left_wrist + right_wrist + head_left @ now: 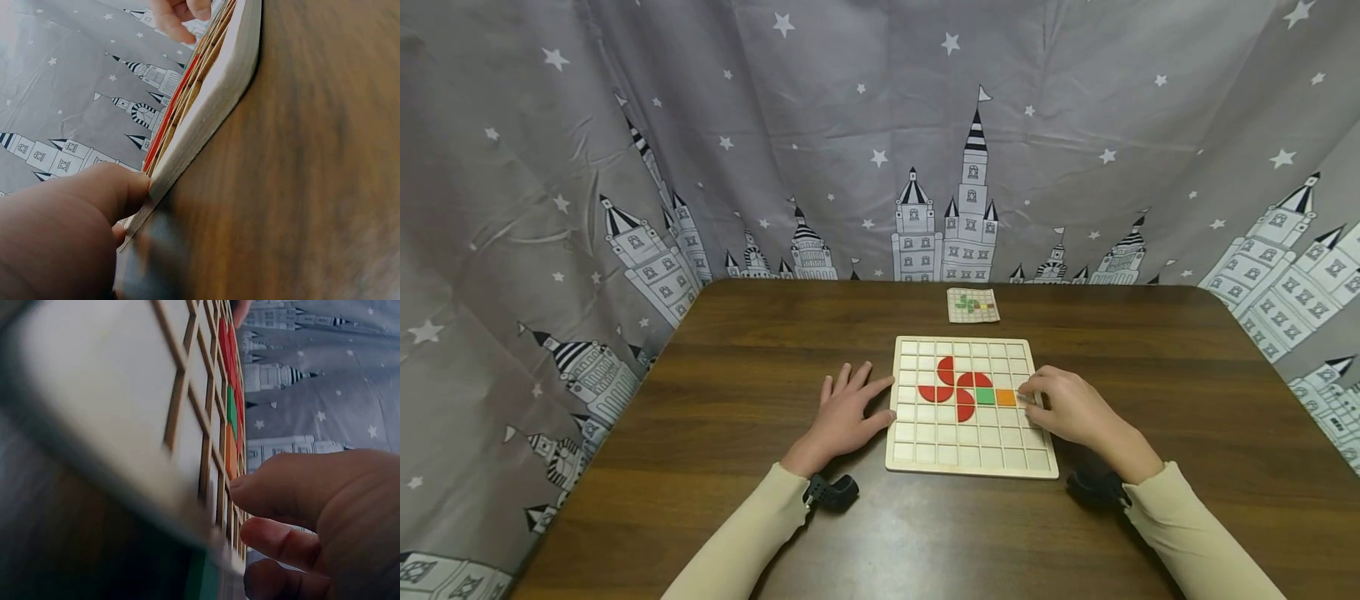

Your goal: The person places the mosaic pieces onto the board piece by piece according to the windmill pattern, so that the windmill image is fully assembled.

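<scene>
On the table lies a square wooden grid board (pixel 970 460). Red curved pieces (pixel 946 371) form a pinwheel on it, with a green square tile (pixel 985 397) and an orange square tile (pixel 1006 397) in line to its right. My left hand (pixel 847 412) rests at the board's left edge, fingers spread, thumb and index fingertip against the rim. Over the right side of the board, my right hand (pixel 1067 404) has its thumb and bent fingers close beside the orange tile (pixel 231 450). A gap shows between thumb and fingers, with no piece visible in it.
A small pattern card (pixel 973 306) lies beyond the board, near the far edge of the brown wooden table (pixel 760 325). Behind the table hangs a grey curtain (pixel 820 142) printed with castles and stars. Dark wrist straps (pixel 835 493) sit at both sleeves.
</scene>
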The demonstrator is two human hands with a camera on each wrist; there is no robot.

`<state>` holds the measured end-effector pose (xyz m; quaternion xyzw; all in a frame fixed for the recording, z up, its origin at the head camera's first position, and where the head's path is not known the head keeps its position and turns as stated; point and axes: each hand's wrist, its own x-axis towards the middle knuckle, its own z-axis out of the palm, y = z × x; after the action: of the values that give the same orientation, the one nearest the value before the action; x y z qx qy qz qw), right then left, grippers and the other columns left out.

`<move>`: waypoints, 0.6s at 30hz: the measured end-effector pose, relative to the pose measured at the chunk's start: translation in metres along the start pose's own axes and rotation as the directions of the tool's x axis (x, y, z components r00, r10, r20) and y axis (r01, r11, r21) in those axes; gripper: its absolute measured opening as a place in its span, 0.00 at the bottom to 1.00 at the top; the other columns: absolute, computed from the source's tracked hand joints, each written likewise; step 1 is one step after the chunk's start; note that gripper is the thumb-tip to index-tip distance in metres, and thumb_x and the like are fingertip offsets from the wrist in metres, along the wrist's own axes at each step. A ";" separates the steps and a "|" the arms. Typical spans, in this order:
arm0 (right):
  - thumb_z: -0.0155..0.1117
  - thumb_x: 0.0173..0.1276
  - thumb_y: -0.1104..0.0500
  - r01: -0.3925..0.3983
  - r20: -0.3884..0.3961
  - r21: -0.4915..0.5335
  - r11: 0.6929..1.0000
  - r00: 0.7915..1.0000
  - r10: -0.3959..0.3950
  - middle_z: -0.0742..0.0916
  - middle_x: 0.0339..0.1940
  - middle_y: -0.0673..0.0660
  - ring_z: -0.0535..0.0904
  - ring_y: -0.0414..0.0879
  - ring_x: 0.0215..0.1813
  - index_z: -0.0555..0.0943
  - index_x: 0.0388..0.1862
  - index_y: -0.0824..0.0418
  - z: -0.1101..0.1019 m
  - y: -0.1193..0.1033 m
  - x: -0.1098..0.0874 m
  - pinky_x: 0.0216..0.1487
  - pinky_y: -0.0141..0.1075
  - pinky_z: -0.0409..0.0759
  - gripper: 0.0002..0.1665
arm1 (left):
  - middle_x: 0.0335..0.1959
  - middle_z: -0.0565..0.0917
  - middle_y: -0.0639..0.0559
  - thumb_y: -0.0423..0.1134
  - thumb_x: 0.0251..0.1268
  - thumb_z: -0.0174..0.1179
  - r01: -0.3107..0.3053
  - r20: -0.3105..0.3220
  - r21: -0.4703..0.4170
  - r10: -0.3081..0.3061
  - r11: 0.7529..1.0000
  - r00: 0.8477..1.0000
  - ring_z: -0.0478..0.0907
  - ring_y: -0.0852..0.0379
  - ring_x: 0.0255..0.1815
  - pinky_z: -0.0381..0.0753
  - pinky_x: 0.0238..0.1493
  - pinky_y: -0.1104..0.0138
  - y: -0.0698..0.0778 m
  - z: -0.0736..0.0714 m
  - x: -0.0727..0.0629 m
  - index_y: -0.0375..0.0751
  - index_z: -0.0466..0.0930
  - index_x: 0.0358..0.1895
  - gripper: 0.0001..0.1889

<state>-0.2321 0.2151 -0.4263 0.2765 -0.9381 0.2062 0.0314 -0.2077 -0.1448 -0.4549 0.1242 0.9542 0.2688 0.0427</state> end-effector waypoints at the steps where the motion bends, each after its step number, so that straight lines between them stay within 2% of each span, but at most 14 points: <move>1: 0.71 0.60 0.65 -0.010 0.003 -0.005 1.000 1.000 0.010 0.88 0.42 0.58 0.85 0.52 0.43 0.90 0.42 0.63 -0.002 0.002 -0.003 0.45 0.50 0.84 0.11 | 0.82 0.58 0.38 0.54 0.72 0.59 0.001 0.000 0.000 -0.001 1.000 1.000 0.42 0.31 0.85 0.37 0.78 0.31 0.000 0.000 0.000 0.55 0.71 0.75 0.30; 10: 0.73 0.60 0.63 -0.058 0.020 -0.038 0.998 0.998 0.059 0.89 0.43 0.59 0.86 0.56 0.46 0.89 0.46 0.65 -0.013 0.015 -0.025 0.48 0.54 0.84 0.14 | 0.82 0.58 0.38 0.53 0.71 0.59 0.002 0.002 0.006 -0.002 1.000 1.000 0.43 0.30 0.84 0.38 0.78 0.31 -0.001 0.001 0.000 0.55 0.71 0.75 0.30; 18: 0.75 0.59 0.62 -0.044 0.018 -0.043 0.998 0.999 0.045 0.89 0.40 0.55 0.85 0.49 0.42 0.89 0.45 0.64 -0.013 0.023 -0.036 0.45 0.49 0.84 0.15 | 0.82 0.58 0.38 0.54 0.71 0.59 -0.003 -0.003 0.006 0.003 1.000 1.000 0.43 0.30 0.84 0.38 0.77 0.31 0.000 0.000 0.001 0.55 0.71 0.75 0.30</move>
<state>-0.2145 0.2558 -0.4288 0.2568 -0.9484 0.1843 0.0240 -0.2085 -0.1447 -0.4551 0.1256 0.9548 0.2664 0.0404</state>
